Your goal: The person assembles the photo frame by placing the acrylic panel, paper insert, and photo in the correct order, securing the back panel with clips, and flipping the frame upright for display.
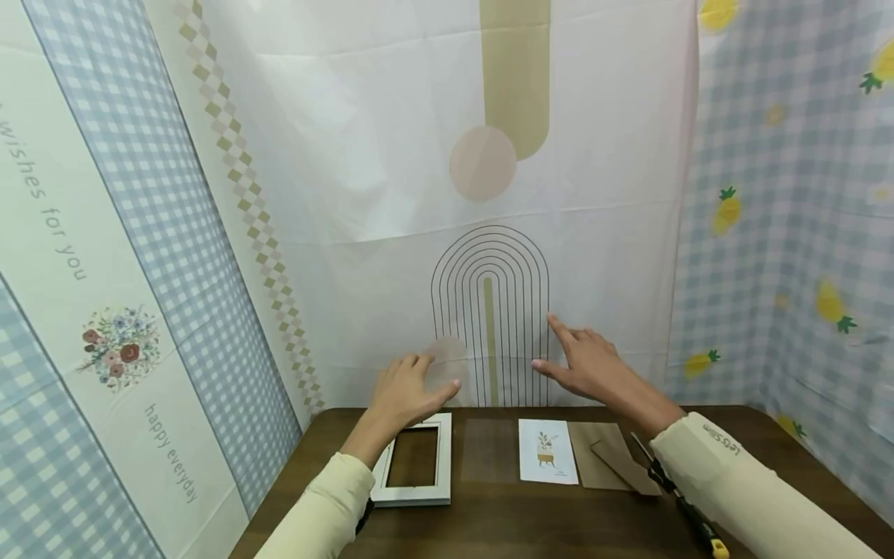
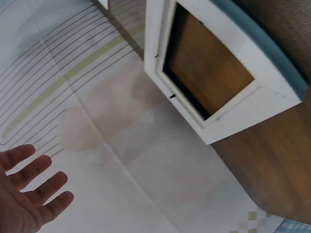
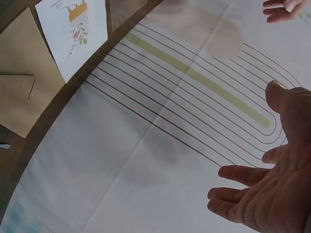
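Both hands are raised above the table, holding nothing. My left hand (image 1: 407, 394) hovers over a white picture frame (image 1: 444, 458) with an open middle, its fingers spread. In the left wrist view the frame (image 2: 233, 109) shows small dark tabs along its inner edge. My right hand (image 1: 585, 360), fingers extended, is up in front of the wall cloth, above a printed card (image 1: 548, 452) and a brown backing board (image 1: 594, 435) with a folding stand leg (image 1: 621, 466). Between frame and card lies a clear, see-through sheet (image 1: 490, 450).
A dark wooden table (image 1: 531, 524) carries everything. Partly under the right forearm lies a dark screwdriver-like tool with a yellow end (image 1: 719, 548). A patterned white cloth (image 1: 363, 194) hangs behind the table, with checked cloths (image 1: 782, 256) at the sides.
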Tool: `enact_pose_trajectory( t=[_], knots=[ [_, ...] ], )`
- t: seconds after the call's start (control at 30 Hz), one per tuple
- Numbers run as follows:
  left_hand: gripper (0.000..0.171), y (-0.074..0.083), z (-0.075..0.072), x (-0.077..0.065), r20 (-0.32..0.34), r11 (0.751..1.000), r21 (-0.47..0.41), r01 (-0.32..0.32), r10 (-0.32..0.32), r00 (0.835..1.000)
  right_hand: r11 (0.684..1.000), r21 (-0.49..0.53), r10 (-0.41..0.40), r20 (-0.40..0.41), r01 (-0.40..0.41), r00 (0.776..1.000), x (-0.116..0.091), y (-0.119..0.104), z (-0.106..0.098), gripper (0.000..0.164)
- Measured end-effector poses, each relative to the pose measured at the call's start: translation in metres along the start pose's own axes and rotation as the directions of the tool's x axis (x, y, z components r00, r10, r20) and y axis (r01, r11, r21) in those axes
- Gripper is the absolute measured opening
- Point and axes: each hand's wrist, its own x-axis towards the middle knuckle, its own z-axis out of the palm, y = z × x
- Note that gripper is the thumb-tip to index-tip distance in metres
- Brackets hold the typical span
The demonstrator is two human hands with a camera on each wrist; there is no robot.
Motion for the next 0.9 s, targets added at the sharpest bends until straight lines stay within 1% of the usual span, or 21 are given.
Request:
enact_pose_trajectory(
  t=[0.17,0.37,0.5,0.73,0.9],
  knots=[
    [0.084,-0.008,0.009,-0.005,-0.019,1.000,-0.006,-0.021,0.021,1.000,1.000,-0.004,-0.001,0.023,0.001,1.000,0.000,0.001,0.003,0.111],
    [0.080,-0.019,0.017,-0.014,0.001,0.999,-0.048,-0.019,0.019,1.000,1.000,-0.006,-0.003,0.040,0.003,0.999,0.000,0.001,0.006,0.121],
    [0.081,-0.027,0.019,-0.019,0.013,0.998,-0.059,-0.011,0.012,1.000,1.000,0.007,-0.001,0.049,0.000,0.999,0.000,0.001,0.008,0.127],
    [0.084,-0.035,0.024,-0.025,0.029,0.999,-0.035,0.000,0.001,1.000,1.000,0.026,-0.008,0.059,0.006,0.998,0.000,0.000,0.011,0.128],
    [0.084,-0.037,0.023,-0.026,0.046,1.000,-0.002,0.009,-0.009,0.999,1.000,0.011,-0.029,0.058,0.028,0.998,-0.001,-0.001,0.013,0.127]
  ],
)
